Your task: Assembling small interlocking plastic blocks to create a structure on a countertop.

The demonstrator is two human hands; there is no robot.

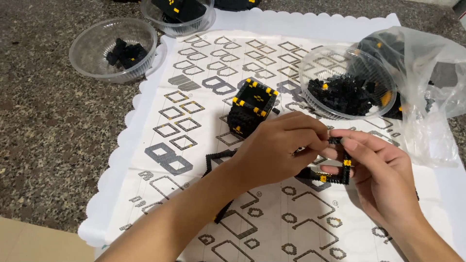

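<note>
Mid-assembly over the desk's near right part: left hand (279, 145) pinching a small piece onto the black-and-yellow brick frame (337, 170), gripped by right hand (376, 170). Next calls for pressing squarely.

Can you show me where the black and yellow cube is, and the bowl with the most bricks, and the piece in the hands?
black and yellow cube (252, 107), head view, on its front upper edge.
fullest clear bowl (310, 73), head view, on its left rim.
black brick frame (345, 166), head view, on its right side strip.
</note>
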